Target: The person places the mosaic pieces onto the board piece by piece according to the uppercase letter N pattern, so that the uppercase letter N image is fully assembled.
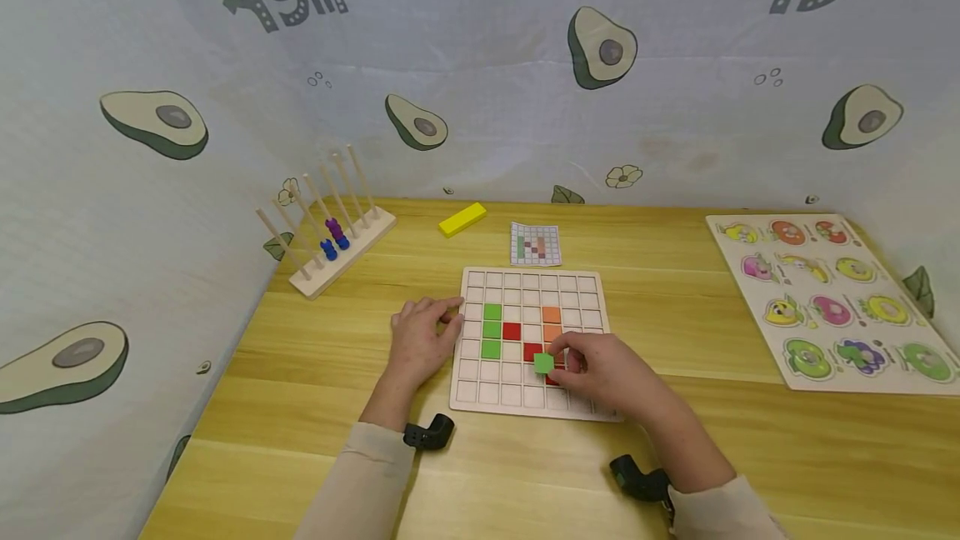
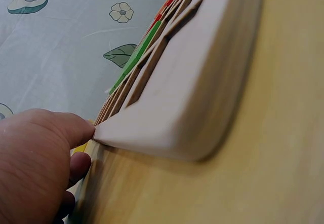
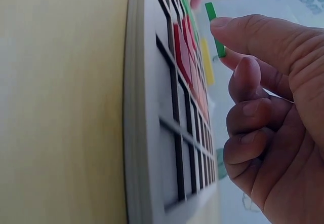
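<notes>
A pale wooden grid board (image 1: 491, 394) lies on the table with green tiles (image 1: 491, 329) in one column, red tiles (image 1: 512, 331) running diagonally, and orange tiles (image 1: 551, 315) at right. Above its lower right part, my right hand (image 1: 600, 365) pinches a green square tile (image 1: 543, 363) between thumb and index finger. The right wrist view shows this tile (image 3: 214, 29) edge-on, raised off the board; the other fingers are curled in. At the board's left edge rests my left hand (image 1: 423, 336), its thumb (image 2: 81, 129) touching the rim and its fingers loosely bent.
Behind the board lie a small printed pattern card (image 1: 536, 245) and a yellow block (image 1: 462, 219). A wooden peg rack (image 1: 345, 252) with blue and purple beads stands at the back left. To the right is a fruit puzzle board (image 1: 832, 307). Avocado-print cloth (image 1: 510, 65) hangs around the table.
</notes>
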Action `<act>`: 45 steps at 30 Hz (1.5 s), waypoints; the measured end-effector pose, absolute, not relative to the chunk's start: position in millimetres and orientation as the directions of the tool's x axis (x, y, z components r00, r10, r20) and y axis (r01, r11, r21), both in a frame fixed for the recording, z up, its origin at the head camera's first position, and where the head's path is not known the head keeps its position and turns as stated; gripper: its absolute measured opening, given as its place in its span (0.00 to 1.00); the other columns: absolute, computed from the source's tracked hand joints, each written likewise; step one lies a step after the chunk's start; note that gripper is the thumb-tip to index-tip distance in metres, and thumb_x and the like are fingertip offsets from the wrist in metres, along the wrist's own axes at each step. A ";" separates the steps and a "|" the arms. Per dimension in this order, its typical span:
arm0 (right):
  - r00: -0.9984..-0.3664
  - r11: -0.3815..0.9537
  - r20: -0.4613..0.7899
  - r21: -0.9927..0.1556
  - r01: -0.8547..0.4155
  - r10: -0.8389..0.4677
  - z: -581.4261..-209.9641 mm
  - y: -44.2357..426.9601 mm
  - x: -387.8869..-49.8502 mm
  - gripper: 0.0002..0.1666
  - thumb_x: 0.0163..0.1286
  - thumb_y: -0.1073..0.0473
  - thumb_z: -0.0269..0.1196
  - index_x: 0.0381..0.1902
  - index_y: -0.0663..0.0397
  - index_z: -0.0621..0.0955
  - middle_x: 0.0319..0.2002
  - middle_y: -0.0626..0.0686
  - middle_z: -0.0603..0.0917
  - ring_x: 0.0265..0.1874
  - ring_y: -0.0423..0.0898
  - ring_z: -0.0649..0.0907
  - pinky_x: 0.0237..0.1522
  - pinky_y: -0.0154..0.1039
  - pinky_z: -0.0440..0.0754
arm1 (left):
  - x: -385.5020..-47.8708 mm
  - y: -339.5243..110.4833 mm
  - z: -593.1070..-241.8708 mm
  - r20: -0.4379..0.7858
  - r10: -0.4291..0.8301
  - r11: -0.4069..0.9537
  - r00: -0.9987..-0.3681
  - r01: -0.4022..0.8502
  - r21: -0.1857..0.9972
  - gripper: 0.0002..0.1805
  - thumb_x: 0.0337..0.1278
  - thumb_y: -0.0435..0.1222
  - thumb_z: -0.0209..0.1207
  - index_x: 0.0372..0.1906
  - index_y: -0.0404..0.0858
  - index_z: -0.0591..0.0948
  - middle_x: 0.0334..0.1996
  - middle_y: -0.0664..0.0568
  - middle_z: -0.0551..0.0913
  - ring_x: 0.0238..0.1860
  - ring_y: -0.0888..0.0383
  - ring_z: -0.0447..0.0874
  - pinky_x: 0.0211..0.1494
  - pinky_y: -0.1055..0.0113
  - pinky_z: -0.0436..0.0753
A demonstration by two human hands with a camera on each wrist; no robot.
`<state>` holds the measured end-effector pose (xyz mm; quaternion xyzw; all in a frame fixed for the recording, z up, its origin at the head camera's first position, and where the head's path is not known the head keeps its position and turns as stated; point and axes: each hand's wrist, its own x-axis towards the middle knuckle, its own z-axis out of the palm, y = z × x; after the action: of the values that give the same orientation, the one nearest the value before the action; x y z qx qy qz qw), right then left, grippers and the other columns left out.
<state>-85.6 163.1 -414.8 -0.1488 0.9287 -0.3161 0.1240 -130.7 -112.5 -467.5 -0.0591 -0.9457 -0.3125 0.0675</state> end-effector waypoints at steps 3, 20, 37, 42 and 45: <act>-0.921 0.757 -0.122 -0.615 -0.221 -0.369 -417.0 155.3 -85.7 0.10 0.64 0.55 0.73 0.41 0.45 0.84 0.22 0.43 0.72 0.23 0.39 0.70 0.28 0.32 0.66 | -130.9 -112.5 -467.2 0.162 0.072 0.798 -0.984 0.154 0.582 0.17 0.70 0.46 0.61 0.60 0.50 0.85 0.40 0.55 0.86 0.44 0.53 0.74 0.51 0.58 0.63; -0.905 0.772 -0.084 -0.559 -0.303 -0.417 -423.4 99.6 -87.2 0.10 0.62 0.55 0.73 0.40 0.48 0.86 0.19 0.40 0.72 0.21 0.36 0.70 0.27 0.32 0.68 | -131.3 -112.2 -465.9 0.165 0.073 0.797 -0.984 0.157 0.583 0.17 0.70 0.46 0.61 0.59 0.50 0.85 0.40 0.55 0.86 0.44 0.54 0.74 0.50 0.56 0.64; -0.922 0.791 -0.083 -0.547 -0.274 -0.377 -420.7 101.7 -84.9 0.13 0.62 0.54 0.73 0.44 0.48 0.87 0.19 0.41 0.72 0.21 0.37 0.70 0.28 0.33 0.68 | -131.5 -112.6 -467.0 0.170 0.079 0.799 -0.982 0.165 0.578 0.17 0.70 0.45 0.61 0.59 0.50 0.85 0.39 0.55 0.86 0.44 0.54 0.74 0.50 0.57 0.64; -0.945 0.820 -0.103 -0.533 -0.210 -0.309 -413.9 133.3 -88.9 0.12 0.65 0.52 0.71 0.45 0.48 0.86 0.21 0.43 0.73 0.23 0.40 0.71 0.29 0.35 0.68 | -131.7 -112.5 -467.5 0.157 0.072 0.793 -0.985 0.152 0.590 0.18 0.70 0.46 0.61 0.60 0.50 0.85 0.40 0.54 0.86 0.44 0.54 0.74 0.50 0.58 0.62; -0.963 0.848 -0.103 -0.504 -0.166 -0.250 -407.2 162.7 -94.3 0.16 0.67 0.52 0.70 0.50 0.52 0.85 0.25 0.47 0.76 0.24 0.43 0.71 0.27 0.36 0.68 | -132.9 -111.9 -466.1 0.147 0.070 0.780 -0.987 0.146 0.609 0.19 0.70 0.46 0.60 0.61 0.50 0.84 0.42 0.54 0.85 0.44 0.53 0.73 0.50 0.57 0.63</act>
<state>-94.3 162.7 -407.2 -0.1086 0.9576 -0.2537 0.0826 -132.9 -111.9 -466.1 -0.0575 -0.9416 -0.3268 0.0583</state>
